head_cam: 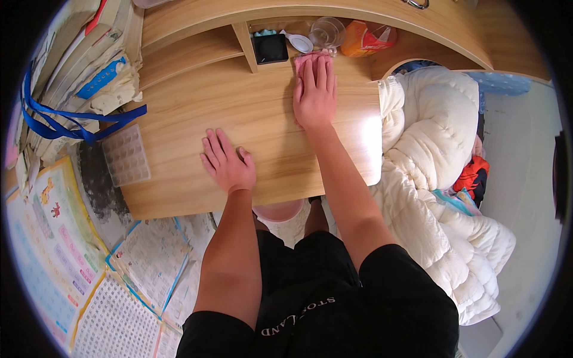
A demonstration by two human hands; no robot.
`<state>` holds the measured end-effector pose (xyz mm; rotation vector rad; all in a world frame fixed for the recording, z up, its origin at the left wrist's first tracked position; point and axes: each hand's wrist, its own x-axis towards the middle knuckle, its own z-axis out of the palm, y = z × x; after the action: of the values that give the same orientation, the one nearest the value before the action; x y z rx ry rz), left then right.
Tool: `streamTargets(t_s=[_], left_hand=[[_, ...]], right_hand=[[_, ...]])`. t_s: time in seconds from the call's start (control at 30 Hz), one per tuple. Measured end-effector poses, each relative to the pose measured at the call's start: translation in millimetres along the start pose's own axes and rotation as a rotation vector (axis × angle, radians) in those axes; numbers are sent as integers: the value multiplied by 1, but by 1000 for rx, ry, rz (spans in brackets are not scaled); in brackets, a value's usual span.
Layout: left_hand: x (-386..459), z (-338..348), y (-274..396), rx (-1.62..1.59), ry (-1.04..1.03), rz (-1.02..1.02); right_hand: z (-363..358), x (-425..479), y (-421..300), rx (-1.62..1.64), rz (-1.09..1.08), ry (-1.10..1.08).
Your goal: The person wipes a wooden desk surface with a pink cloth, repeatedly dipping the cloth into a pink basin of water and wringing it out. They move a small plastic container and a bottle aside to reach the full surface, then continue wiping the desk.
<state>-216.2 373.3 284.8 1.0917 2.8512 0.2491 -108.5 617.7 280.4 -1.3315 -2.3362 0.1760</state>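
My right hand (pixel 316 96) lies flat on a pink cloth (pixel 331 62) near the back of a wooden desk (pixel 268 116), just in front of a shelf compartment. Most of the cloth is hidden under the palm and fingers. Bare on the desktop, left of the centre, rests my left hand (pixel 229 162), with its fingers spread and nothing held. Beyond the cloth stand a clear mug (pixel 327 33), a small white oval object (pixel 300 43), a black square box (pixel 270 48) and an orange plastic packet (pixel 367 39).
Books (pixel 67 58) are stacked at the left with a blue strap (pixel 67 117). A clear plastic tray with round cavities (pixel 127 155) sits at the desk's left edge. A cream quilt (pixel 438 125) is heaped along the right side. Beneath the front edge a pink basin (pixel 280 211) shows partly.
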Motion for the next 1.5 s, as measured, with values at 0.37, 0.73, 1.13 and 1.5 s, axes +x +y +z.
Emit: streamTargets(t_s=[0.37,0.73,1.13,1.5], left_hand=[[-3,0,-7,20,-2,-15],[-3,-1,-6,15,-3,-29],[-2,2,-7,7,31,-19],[0,0,-1,11,-9,-10]], right_hand=[[-20,-34,-35,71,-10,-134],[-40,-98,-46,106,-31,-188],[-18,-93,-89,168,-42,-232],[3,-34,-88,134,-40,-224]])
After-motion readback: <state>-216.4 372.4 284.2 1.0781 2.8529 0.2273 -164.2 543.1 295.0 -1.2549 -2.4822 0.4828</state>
